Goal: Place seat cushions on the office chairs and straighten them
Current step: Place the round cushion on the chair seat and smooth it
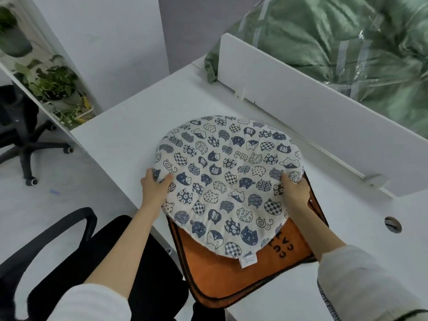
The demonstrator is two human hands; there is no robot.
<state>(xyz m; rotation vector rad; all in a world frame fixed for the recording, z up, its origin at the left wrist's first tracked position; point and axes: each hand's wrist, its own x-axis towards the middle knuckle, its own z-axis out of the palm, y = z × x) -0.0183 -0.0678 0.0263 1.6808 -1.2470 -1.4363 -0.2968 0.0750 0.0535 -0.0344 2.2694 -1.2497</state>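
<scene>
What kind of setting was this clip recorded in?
Most likely an office. A white desk with a partition panel and a cable hole, black swivel chairs, and potted plants on a shelf. Both hands grip a cat-print round cushion on an orange cushion.

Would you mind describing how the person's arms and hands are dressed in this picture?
Both forearms are bare, with light grey-white sleeves pushed up toward the elbows. The right sleeve shows a dark stitched seam and a dark edge near its lower end; the left sleeve looks plain. The left hand and right hand wear no gloves, and no rings or watch are visible.
</scene>
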